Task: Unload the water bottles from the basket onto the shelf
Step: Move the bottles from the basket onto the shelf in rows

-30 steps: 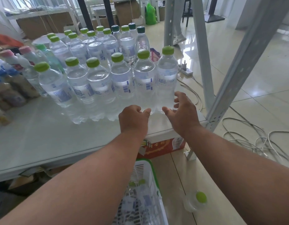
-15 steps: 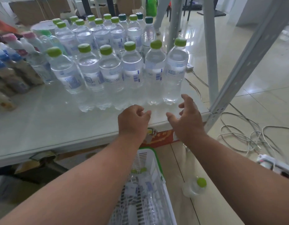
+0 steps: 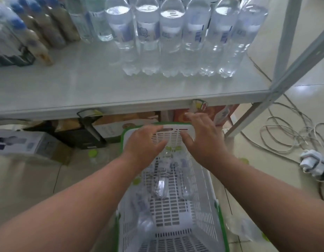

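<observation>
A white slatted basket (image 3: 173, 213) with a green rim stands on the floor below the shelf (image 3: 81, 88). Several clear water bottles (image 3: 160, 184) with green caps lie inside it, blurred. My left hand (image 3: 143, 142) and my right hand (image 3: 203, 139) hover over the basket's far end, fingers spread, holding nothing. Several water bottles (image 3: 173, 39) stand in a row at the back right of the white shelf.
Brown and blue-capped bottles (image 3: 35, 33) fill the shelf's left. A grey shelf post (image 3: 284, 77) rises at right. Boxes (image 3: 35, 144) sit under the shelf. Cables and a power strip (image 3: 314, 160) lie on the floor right. A loose bottle (image 3: 243, 228) lies beside the basket.
Both hands have dropped from the shelf edge down to the basket's far end. The view has tilted downward, so the basket fills the lower frame.
</observation>
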